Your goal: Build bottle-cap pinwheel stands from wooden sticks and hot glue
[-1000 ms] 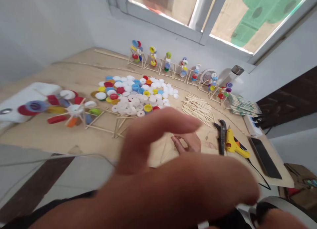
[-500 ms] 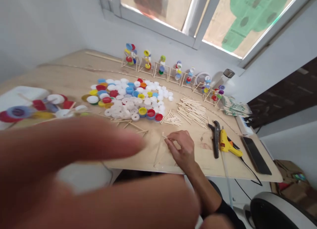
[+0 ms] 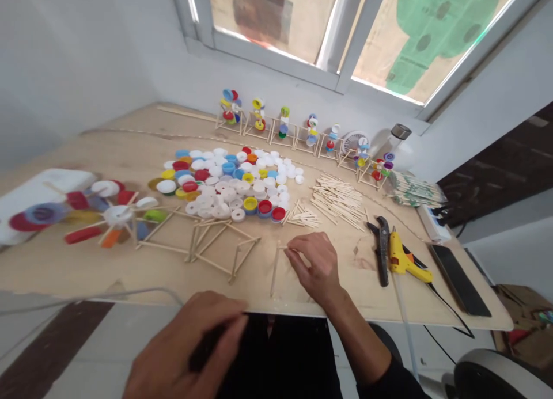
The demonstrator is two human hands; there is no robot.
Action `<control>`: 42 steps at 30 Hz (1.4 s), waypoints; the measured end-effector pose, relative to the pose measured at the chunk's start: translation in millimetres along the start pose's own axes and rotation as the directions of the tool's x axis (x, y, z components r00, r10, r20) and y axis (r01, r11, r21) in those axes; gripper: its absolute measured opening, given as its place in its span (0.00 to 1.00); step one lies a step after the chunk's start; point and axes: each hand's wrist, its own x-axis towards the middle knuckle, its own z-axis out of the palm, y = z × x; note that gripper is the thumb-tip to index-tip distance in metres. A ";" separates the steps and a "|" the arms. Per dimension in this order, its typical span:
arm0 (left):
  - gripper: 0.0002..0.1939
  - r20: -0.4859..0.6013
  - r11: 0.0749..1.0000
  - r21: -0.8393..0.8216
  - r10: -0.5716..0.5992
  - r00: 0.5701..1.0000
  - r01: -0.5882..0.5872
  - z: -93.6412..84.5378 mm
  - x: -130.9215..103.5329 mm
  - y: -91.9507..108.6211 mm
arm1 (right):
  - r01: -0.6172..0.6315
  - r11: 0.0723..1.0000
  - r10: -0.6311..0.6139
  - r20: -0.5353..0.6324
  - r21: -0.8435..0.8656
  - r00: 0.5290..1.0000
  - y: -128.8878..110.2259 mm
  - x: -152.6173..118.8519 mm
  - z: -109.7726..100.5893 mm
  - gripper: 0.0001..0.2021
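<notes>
My right hand point(image 3: 317, 266) pinches a short wooden stick point(image 3: 282, 247) at the end of a longer stick point(image 3: 273, 275), low over the table's front edge. Blurred, my left hand point(image 3: 190, 347) is in front of that edge, its thumb and curled index finger slightly apart and nothing visible between them. Stick frames point(image 3: 224, 266) stand on the table between the hands and a wheel of sticks and coloured caps point(image 3: 118, 215). Behind my right hand are a pile of short sticks point(image 3: 302, 216) and a larger stick pile point(image 3: 339, 198).
Bottle caps point(image 3: 224, 183) cover the table's middle. Several finished cap wheels on stick frames point(image 3: 283, 131) line the back, near a small fan point(image 3: 355, 143) and a bottle point(image 3: 395, 137). Black cutters point(image 3: 382, 252), a yellow glue gun point(image 3: 406, 261) and a phone point(image 3: 460, 281) lie at right.
My left hand has dropped from close before the camera to the table's front edge, uncovering the stick frames and cap wheel. My right hand keeps its pinch in nearly the same place.
</notes>
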 end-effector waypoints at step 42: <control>0.13 -0.016 0.986 0.053 -0.156 0.988 0.157 49.6 14.5 -57.0 | 0.027 0.999 -0.022 0.122 -0.032 0.992 8.4 14.2 30.2 0.08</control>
